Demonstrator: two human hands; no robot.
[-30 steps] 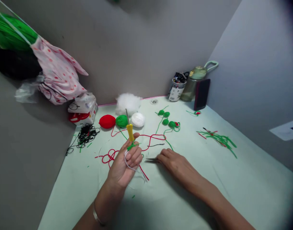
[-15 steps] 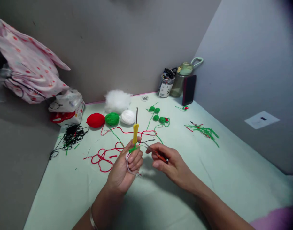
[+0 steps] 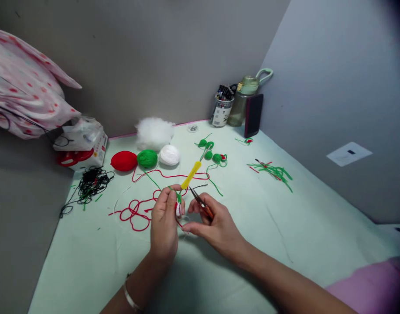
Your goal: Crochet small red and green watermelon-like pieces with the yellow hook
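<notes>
My left hand (image 3: pixel 165 222) pinches a small crochet piece (image 3: pixel 178 208) in green, white and red. A crochet hook with a yellow handle (image 3: pixel 191 175) sticks up from the piece, its metal end pointing away to the upper right. In my right hand (image 3: pixel 216 224) is a small pair of scissors (image 3: pixel 204 206) with orange handles, the blades slanting toward the hook's handle. Its thumb is close to loose yarn ends hanging below the piece; whether it touches them I cannot tell. Red yarn (image 3: pixel 134 211) lies in loops left of my left hand.
Red (image 3: pixel 124 161), green (image 3: pixel 147 158) and white (image 3: pixel 169 155) yarn balls stand before white stuffing (image 3: pixel 155 133). Small green crochet balls (image 3: pixel 217 158) lie farther back. Green scraps (image 3: pixel 275 170) are at right, tangled black yarn (image 3: pixel 94 181) at left. A phone (image 3: pixel 254 115) leans beside a bottle (image 3: pixel 238 109).
The hook has tilted from upright to the upper right, and my left hand has turned with the crochet piece. My right hand, with the scissors, has come closer to it. The view has shifted slightly.
</notes>
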